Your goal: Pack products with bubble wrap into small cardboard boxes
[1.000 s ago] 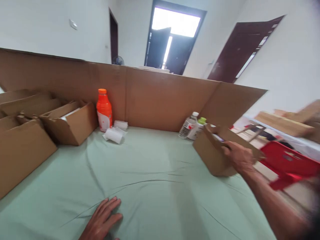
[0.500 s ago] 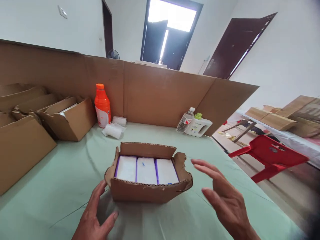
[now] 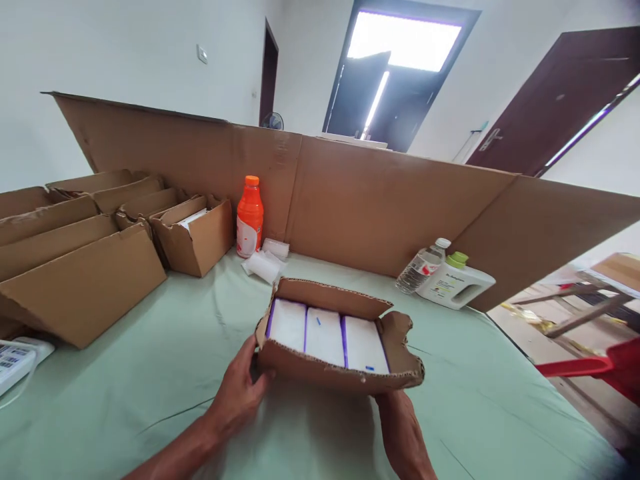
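An open cardboard box (image 3: pixel 320 372) is between my hands, slightly tilted above the green cloth. Inside stand three white packs with purple edges, probably tissue packs (image 3: pixel 327 337), side by side. My left hand (image 3: pixel 243 381) grips the box's left end, thumb along the front face and fingers at the side. Under the front right corner is my right hand (image 3: pixel 400 417), its fingers hidden beneath the box as it supports it.
Several open cardboard boxes (image 3: pixel 120 257) stand at the left. An orange bottle (image 3: pixel 250 217), plastic wrap rolls (image 3: pixel 265 265), a clear water bottle (image 3: pixel 423 267) and a white jug (image 3: pixel 455 283) sit along the cardboard wall (image 3: pixel 380 207). A white power strip (image 3: pixel 20 360) lies at lower left.
Both hands have closed in from beside the box and taken hold of it. The box is now tilted and lifted a little. The view has turned left.
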A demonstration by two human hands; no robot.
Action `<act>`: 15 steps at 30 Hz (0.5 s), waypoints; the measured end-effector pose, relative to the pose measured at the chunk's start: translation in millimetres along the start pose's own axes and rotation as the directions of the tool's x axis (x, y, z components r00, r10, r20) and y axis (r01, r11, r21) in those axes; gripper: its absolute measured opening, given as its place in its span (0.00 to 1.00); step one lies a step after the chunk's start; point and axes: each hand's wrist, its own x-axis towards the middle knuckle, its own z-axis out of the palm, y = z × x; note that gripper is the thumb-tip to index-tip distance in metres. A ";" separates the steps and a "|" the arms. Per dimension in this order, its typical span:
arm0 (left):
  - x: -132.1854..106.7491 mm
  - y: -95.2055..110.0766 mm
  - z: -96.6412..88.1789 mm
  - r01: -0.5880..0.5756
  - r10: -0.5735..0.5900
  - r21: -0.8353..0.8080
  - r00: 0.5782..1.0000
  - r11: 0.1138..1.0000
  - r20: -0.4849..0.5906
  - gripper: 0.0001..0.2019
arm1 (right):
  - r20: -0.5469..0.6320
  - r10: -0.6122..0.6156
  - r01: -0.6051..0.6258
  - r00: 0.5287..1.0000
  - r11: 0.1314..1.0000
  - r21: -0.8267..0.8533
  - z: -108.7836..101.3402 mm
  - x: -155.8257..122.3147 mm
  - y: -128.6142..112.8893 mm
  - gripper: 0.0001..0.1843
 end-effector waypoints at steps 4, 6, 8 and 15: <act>40.1 -13.5 -2.3 -0.032 0.032 -0.026 0.999 0.999 0.005 0.29 | -0.012 0.016 -0.016 1.000 1.000 -0.012 17.6 19.9 -1.9 0.34; 46.7 -22.3 -3.9 -0.022 0.022 -0.006 1.000 1.000 -0.020 0.28 | -0.002 0.016 -0.016 1.000 0.998 -0.066 18.7 22.8 6.8 0.34; 46.2 -27.6 -4.5 0.000 0.000 -0.001 1.000 1.000 -0.006 0.26 | 0.015 0.016 -0.014 1.000 0.993 -0.116 15.3 23.8 18.1 0.34; 40.4 -30.0 -8.0 -0.008 0.008 0.027 1.000 1.000 0.019 0.30 | -0.009 0.017 -0.018 1.000 0.997 -0.074 4.6 25.0 36.8 0.30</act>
